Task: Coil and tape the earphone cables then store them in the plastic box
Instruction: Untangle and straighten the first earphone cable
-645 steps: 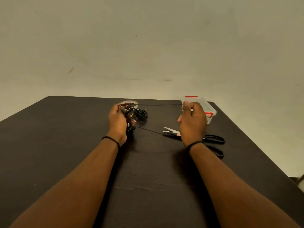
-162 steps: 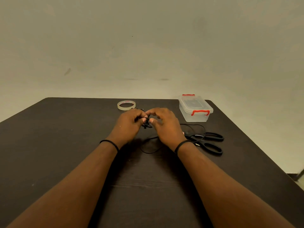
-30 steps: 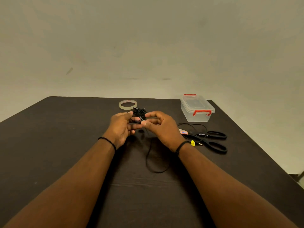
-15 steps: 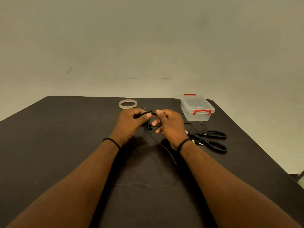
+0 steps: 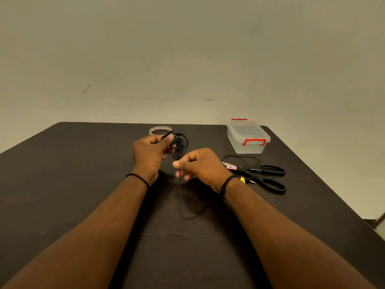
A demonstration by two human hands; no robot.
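A dark brown wooden table (image 5: 62,184) carries everything. Near its far right edge stands a clear rectangular plastic box with red latches (image 5: 248,137), lid on. Just in front of it lie black-handled scissors (image 5: 268,178), a loose black cable loop across them. The left hand (image 5: 149,155) has its grip curled round a bundle of coiled black earphone cable (image 5: 179,143), raised above the table. The right hand (image 5: 200,164) pinches the trailing strand between thumb and forefinger; the strand hangs and loops onto the table. A clear tape roll (image 5: 159,130) lies behind the left hand.
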